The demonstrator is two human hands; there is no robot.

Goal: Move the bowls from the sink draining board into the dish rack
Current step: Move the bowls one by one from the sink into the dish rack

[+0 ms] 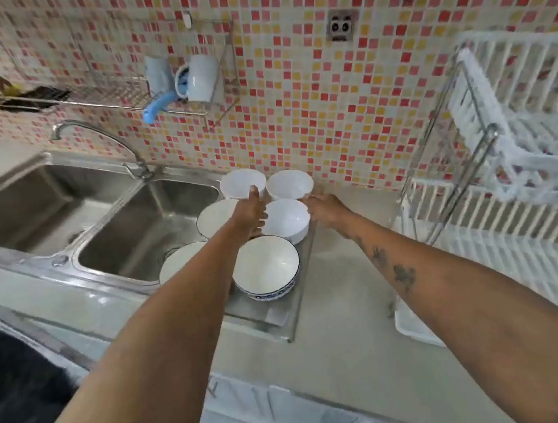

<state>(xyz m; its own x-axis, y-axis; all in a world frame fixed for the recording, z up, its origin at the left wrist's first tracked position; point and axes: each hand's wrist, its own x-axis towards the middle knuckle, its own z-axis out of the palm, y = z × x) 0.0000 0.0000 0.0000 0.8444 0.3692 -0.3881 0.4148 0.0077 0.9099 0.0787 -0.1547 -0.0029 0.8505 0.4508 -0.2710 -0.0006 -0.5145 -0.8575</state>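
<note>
Both hands reach out over the bowls on the draining board (274, 315). Left hand (249, 214) has its thumb at the rim of the far-left bowl (238, 181), fingers curled loosely below; right hand (326, 208) touches the near rim of the far-right bowl (290, 182), beside the middle bowl (285, 219). Neither grip looks closed yet, so this seems the first pickup. All six bowls sit upright, mouths up, round with no long axis. Next, each hand must pinch a rim, lift clear, and carry rightward to the rack (511, 207).
</note>
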